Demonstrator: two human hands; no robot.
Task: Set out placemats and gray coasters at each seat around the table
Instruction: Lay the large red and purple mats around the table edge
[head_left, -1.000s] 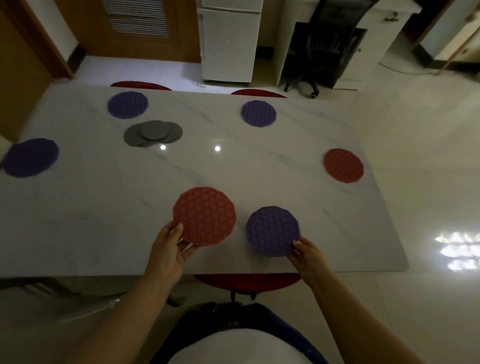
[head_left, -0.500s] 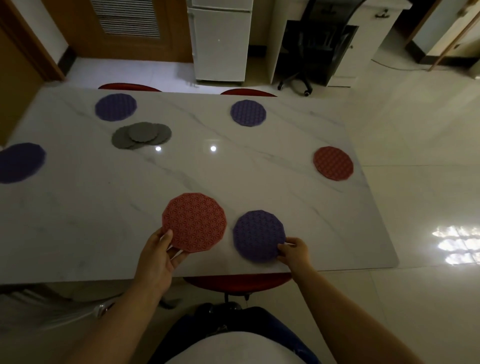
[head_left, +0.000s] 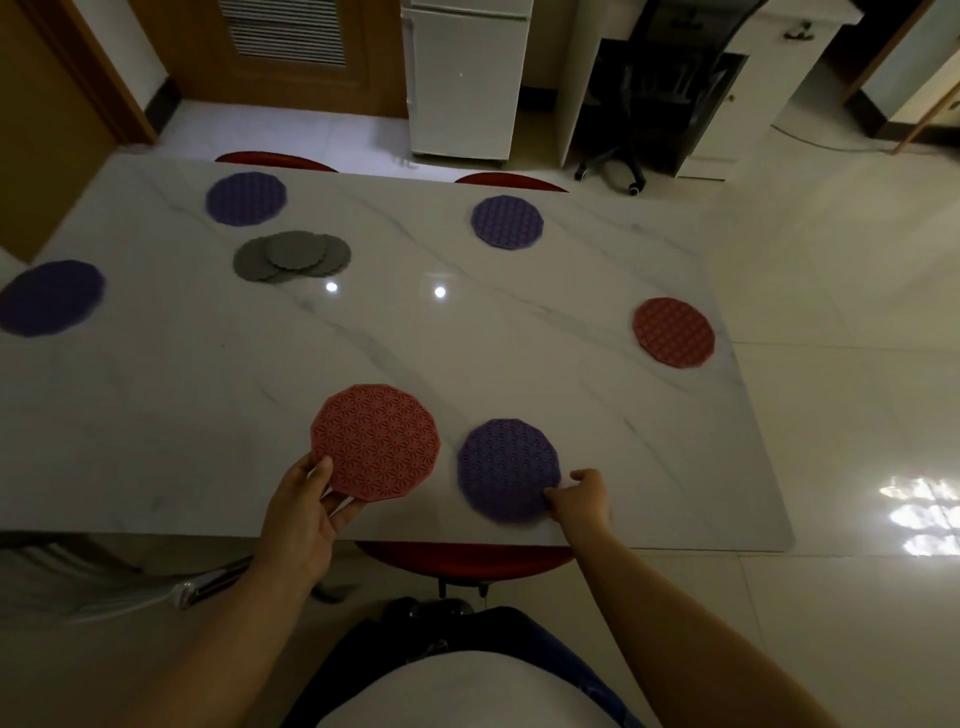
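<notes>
The left hand (head_left: 306, 506) grasps the round red lattice-patterned placemat (head_left: 376, 441) at its near-left rim, thumb on top and fingers beneath. The mat sits low over the white marble-look table (head_left: 208, 395) near the front edge; whether its far side touches the top I cannot tell. The right hand (head_left: 582, 501) has its fingers curled at the near-right rim of the round purple lattice-patterned placemat (head_left: 506, 470), pinching it by the look of it. This mat lies flat just beside the red one, above the red chair seat (head_left: 467, 558) that shows under the table edge. The step seems to be settling these two mats along the near side. To do it well, the purple one should be centred on its chair and released cleanly, with care not to nudge it over the edge, which is close. The red one probably belongs further left, well apart from its neighbour, mirroring the far-left purple mat (head_left: 245, 198) and the far-middle purple mat (head_left: 507, 221) opposite. It looks thin and floppy, so it is best lowered flat rather than dropped from one rim. The overlapping pile of gray scalloped coasters (head_left: 291, 255) lies toward the far left, not yet dealt out.
</notes>
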